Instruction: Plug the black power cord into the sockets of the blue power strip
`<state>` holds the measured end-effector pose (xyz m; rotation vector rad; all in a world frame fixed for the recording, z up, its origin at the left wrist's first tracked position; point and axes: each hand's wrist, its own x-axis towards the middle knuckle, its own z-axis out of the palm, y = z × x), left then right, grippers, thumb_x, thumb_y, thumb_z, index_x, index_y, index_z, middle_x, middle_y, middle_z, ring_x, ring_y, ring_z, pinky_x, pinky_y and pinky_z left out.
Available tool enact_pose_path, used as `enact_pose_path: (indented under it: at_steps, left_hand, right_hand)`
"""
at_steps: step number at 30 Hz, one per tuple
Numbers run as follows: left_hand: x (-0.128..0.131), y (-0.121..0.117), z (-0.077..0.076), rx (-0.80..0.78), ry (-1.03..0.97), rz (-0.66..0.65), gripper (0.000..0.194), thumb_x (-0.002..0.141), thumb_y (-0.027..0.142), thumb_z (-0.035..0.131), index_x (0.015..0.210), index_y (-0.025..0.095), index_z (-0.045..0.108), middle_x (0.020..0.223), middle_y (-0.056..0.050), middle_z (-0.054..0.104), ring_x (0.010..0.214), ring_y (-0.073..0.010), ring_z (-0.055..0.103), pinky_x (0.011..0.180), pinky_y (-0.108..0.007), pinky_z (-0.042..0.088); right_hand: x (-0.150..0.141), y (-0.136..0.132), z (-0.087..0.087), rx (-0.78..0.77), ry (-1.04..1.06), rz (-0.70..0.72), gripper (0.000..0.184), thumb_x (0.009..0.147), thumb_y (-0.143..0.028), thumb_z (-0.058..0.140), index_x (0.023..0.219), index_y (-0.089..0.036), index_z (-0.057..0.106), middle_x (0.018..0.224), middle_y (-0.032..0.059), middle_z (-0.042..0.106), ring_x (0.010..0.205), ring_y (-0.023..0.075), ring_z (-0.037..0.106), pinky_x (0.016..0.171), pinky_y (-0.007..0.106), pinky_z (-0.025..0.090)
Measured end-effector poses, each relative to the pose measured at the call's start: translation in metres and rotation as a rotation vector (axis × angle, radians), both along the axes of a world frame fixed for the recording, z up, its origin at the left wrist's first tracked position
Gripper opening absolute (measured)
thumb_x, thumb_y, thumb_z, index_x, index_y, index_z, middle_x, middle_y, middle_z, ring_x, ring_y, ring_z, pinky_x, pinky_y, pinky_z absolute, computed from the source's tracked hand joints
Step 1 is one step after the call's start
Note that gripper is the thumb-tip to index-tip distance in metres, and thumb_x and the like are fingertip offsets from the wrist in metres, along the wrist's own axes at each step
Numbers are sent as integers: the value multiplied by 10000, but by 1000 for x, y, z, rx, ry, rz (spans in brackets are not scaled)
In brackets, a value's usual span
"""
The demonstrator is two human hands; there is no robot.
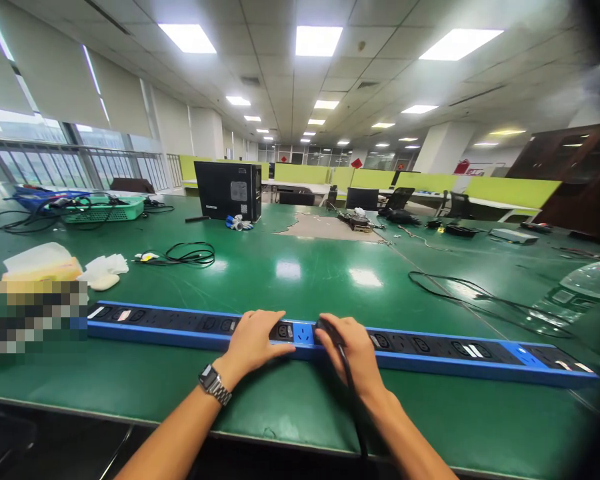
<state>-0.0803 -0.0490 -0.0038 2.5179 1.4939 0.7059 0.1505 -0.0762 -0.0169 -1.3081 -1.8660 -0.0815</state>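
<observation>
A long blue power strip [180, 325] with black socket panels lies across the green table in front of me. My left hand [254, 343] rests over it left of its middle, fingers across the top and thumb along the near side, gripping the strip. A blue socket section [303, 334] shows between my two hands. Pinched in my right hand [353, 353] is a black plug [326, 327], held against the strip just right of that section. Its black power cord [353, 393] runs down over the table's near edge. The plug's contact end is hidden.
A black computer case [225, 190] stands further back. Green basket [113, 210] with cables sits back left; tissues [105, 270] and a coiled black cable [185, 253] lie nearer. At right are a loose cable [445, 293] and a plastic bottle [580, 290].
</observation>
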Motion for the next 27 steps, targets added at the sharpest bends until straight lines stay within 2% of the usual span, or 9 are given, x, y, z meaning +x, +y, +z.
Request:
enact_pose_path:
  at_steps: [4,10,13,16,19,22,27]
  left_hand:
    - [4,-2,-3,18,-24,3,612,735,549,731,1230,214,600,1215,-87,671,1117,-290,601,994,-440,408]
    - [6,-2,-2,8,-58,-13,567,740,536,729,1203,229,615,1210,-77,675,1113,-275,604,990,-425,402]
    - [6,-3,-1,4,-63,-22,541,757,507,723,1207,229,611,1222,-73,670,1130,-271,595,1002,-427,390]
    - [6,-4,0,4,-61,-24,520,762,504,716,1193,229,620,1209,-65,676,1122,-268,600,997,-422,396]
    - [7,-4,0,13,-65,-21,501,761,508,715,1170,232,630,1191,-65,683,1101,-264,607,985,-415,402]
    - [7,-4,-1,27,-72,-15,497,742,507,732,1143,229,638,1166,-61,692,1082,-269,612,966,-419,411]
    - [6,-5,-1,45,-68,-28,478,756,511,717,1138,234,637,1163,-55,691,1079,-264,609,970,-420,406]
  right_hand:
    - [-34,3,7,-131,-66,-78,332,921,-435,479,1095,-230,673,831,74,675,760,207,613,739,324,457]
    - [-49,0,17,-88,-299,-198,268,950,-365,451,1054,-223,653,803,66,683,751,217,548,720,325,344]
    - [-52,-1,20,-83,-341,-253,230,951,-361,458,966,-236,650,762,54,678,730,214,530,697,322,312]
    - [-52,-2,26,-88,-396,-238,214,943,-359,470,946,-236,645,729,56,669,720,216,536,665,314,302]
    - [-50,-2,34,-166,-417,-258,223,928,-393,490,901,-254,663,691,56,659,677,212,558,620,307,294]
    - [-44,5,39,-265,-370,-282,251,916,-430,497,868,-276,689,688,56,676,637,210,591,584,303,302]
    - [-32,26,40,-329,-255,-195,242,871,-434,565,749,-280,707,688,24,706,597,182,628,523,277,323]
